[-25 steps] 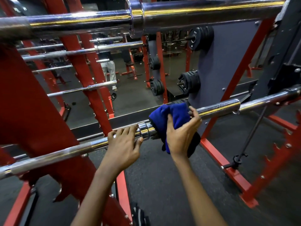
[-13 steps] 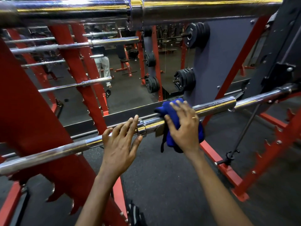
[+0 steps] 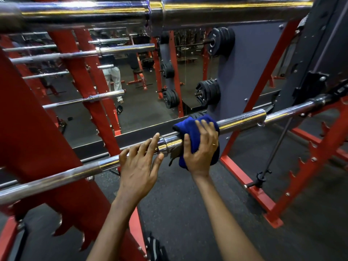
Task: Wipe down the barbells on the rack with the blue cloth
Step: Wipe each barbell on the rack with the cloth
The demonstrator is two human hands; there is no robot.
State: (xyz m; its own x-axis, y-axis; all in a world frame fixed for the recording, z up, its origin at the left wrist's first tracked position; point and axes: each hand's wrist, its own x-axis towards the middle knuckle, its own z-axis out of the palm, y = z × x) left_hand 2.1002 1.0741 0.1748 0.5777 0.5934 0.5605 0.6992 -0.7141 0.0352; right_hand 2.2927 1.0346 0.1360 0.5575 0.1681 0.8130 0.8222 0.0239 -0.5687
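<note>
- Head view: I saw the barbell (image 3: pixel 243 119) lying across the red rack (image 3: pixel 308 162), slanting from low on the left up to the right, its chrome sleeve ending in a collar near the frame's middle.
- The blue cloth (image 3: pixel 190 129) was draped over the sleeve just right of that collar, with part of it hanging below the bar.
- The right hand (image 3: pixel 202 147) gripped the blue cloth against the bar: fingers laid over the top of the cloth, thumb curled on its near side, a ring on one finger.
- The left hand (image 3: pixel 140 166) rested on the shaft just left of the collar, fingers straight and spread, not wrapped round the bar; its fingertips reached the collar.
- A second barbell (image 3: pixel 226 10) crossed the top of the view, very close to the camera.
- Behind the rack I noted a mirror (image 3: pixel 143 110) reflecting more bars, and black weight plates (image 3: pixel 209 92) on pegs by a grey panel.
- The floor (image 3: pixel 178 213) below was dark rubber.
</note>
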